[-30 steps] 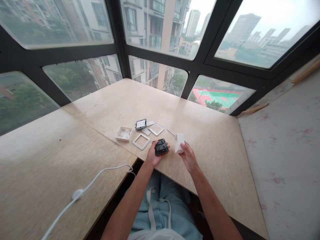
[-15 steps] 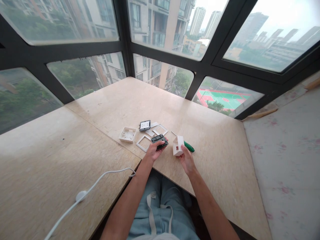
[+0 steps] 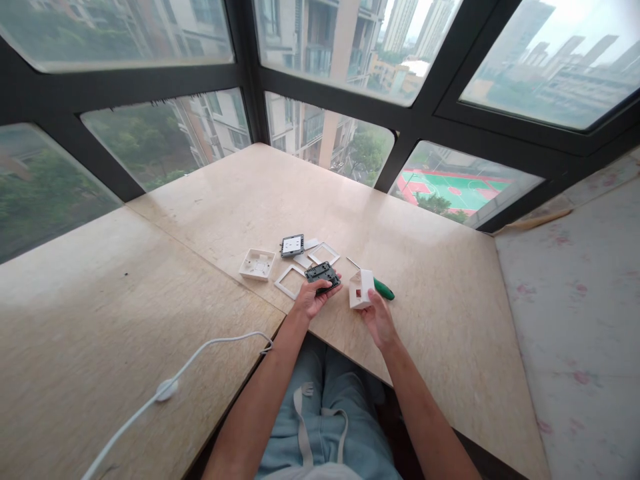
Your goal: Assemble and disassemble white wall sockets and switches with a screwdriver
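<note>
My left hand (image 3: 311,299) grips a dark grey wall socket module (image 3: 323,275), its back side up and my thumb on top. In my right hand (image 3: 379,317) is a white plastic mounting box (image 3: 361,291), tilted on its side with a small square hole showing. The two pieces are apart. Behind the box lies a screwdriver (image 3: 384,289) with a green handle, partly hidden by it. Close to my left hand a white square frame (image 3: 286,283) lies on the tabletop, and a second white frame (image 3: 324,253) is just beyond the module.
A second white mounting box (image 3: 257,265) stands open side up at the left. Beside it lies another socket module (image 3: 293,245), white face up, near flat white plates (image 3: 302,261). A white cable (image 3: 210,343) crosses the stone-patterned tabletop (image 3: 190,280). Windows border the far edges.
My right hand has turned the white mounting box slightly, so its holed side faces me more. My left hand keeps hold of the socket module. The whole view has shifted a little.
</note>
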The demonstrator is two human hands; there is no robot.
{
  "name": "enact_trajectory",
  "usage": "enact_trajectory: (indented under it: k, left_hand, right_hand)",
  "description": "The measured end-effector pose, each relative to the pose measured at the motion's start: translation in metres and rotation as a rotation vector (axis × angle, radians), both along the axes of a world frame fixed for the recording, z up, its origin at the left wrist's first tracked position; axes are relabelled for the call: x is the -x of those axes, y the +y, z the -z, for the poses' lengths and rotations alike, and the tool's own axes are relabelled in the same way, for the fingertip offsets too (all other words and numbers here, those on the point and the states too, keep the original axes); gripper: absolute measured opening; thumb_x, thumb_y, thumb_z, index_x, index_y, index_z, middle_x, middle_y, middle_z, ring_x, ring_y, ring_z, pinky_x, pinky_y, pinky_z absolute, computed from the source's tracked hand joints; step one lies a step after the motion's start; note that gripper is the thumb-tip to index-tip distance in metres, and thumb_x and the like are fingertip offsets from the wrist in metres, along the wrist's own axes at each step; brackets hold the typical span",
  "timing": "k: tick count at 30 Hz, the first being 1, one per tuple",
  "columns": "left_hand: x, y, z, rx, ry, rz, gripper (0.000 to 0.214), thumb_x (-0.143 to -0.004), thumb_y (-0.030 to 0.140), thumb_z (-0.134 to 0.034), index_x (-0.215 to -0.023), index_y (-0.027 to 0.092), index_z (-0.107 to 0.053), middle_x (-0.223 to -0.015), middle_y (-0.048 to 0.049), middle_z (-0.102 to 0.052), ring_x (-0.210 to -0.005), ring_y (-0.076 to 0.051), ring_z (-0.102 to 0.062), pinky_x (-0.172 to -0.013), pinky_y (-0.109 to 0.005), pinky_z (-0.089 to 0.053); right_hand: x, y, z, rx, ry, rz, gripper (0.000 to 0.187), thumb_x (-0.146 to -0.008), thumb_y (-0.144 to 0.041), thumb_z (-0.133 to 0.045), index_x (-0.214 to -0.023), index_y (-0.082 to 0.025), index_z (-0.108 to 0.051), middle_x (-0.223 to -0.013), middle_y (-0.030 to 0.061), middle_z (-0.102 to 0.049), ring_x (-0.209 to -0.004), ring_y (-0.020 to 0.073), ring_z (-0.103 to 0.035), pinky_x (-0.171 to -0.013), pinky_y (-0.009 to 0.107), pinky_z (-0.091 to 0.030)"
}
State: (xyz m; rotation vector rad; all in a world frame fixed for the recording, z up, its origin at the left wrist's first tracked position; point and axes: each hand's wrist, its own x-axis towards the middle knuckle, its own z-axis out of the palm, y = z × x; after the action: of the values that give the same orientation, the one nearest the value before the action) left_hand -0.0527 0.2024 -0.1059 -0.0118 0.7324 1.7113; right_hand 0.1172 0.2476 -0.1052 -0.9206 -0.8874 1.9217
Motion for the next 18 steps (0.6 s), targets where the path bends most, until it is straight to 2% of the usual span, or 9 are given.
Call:
enact_trajectory:
  k: [2, 6, 8, 12, 18]
  left_hand:
    - [0.001, 0.0, -0.001, 0.009, -0.002, -0.017, 0.046, -0.061, -0.009, -0.061, -0.103, 0.009, -0.064, -0.105, -0.0118, -0.069, -0.102, -0.029, -0.067, -0.085, -0.042, -0.06]
    - [0.002, 0.001, -0.005, 0.064, -0.013, -0.052, 0.047, -0.061, -0.011, -0.06, -0.105, 0.006, -0.063, -0.103, -0.0137, -0.069, -0.1, -0.027, -0.069, -0.071, -0.024, -0.062]
    - [0.003, 0.001, -0.007, 0.071, -0.025, -0.055, 0.05, -0.061, -0.011, -0.059, -0.108, 0.006, -0.061, -0.105, -0.0153, -0.069, -0.101, -0.027, -0.069, -0.066, -0.019, -0.06]
    - [0.004, 0.001, -0.01, 0.078, -0.005, -0.037, 0.053, -0.061, -0.011, -0.059, -0.112, 0.003, -0.059, -0.102, -0.0181, -0.07, -0.102, -0.029, -0.068, -0.064, -0.017, -0.06]
    - [0.005, 0.004, -0.013, 0.102, 0.045, 0.0, 0.049, -0.059, -0.011, -0.057, -0.105, 0.003, -0.062, -0.101, -0.0174, -0.071, -0.098, -0.025, -0.069, -0.068, -0.019, -0.061]
  right_hand:
    - [-0.001, 0.0, 0.001, -0.006, 0.001, -0.005, 0.036, -0.077, -0.045, -0.073, -0.105, -0.022, -0.069, -0.097, 0.002, -0.071, -0.082, 0.0174, -0.062, -0.069, 0.027, -0.05]
    - [-0.003, 0.001, 0.004, -0.005, 0.002, -0.016, 0.035, -0.078, -0.044, -0.072, -0.105, -0.022, -0.069, -0.098, 0.0024, -0.071, -0.083, 0.0173, -0.063, -0.07, 0.027, -0.051]
    - [-0.004, 0.002, 0.005, 0.002, 0.004, -0.013, 0.036, -0.078, -0.044, -0.072, -0.106, -0.022, -0.069, -0.099, 0.0025, -0.071, -0.084, 0.0175, -0.063, -0.071, 0.027, -0.051]
    - [-0.005, 0.003, 0.007, 0.01, 0.003, -0.019, 0.038, -0.078, -0.045, -0.072, -0.108, -0.022, -0.069, -0.101, 0.0031, -0.071, -0.086, 0.0186, -0.064, -0.071, 0.028, -0.052]
    - [-0.008, 0.002, 0.008, 0.023, -0.007, -0.048, 0.04, -0.079, -0.046, -0.071, -0.11, -0.021, -0.068, -0.101, 0.0037, -0.072, -0.087, 0.0185, -0.064, -0.073, 0.028, -0.051]
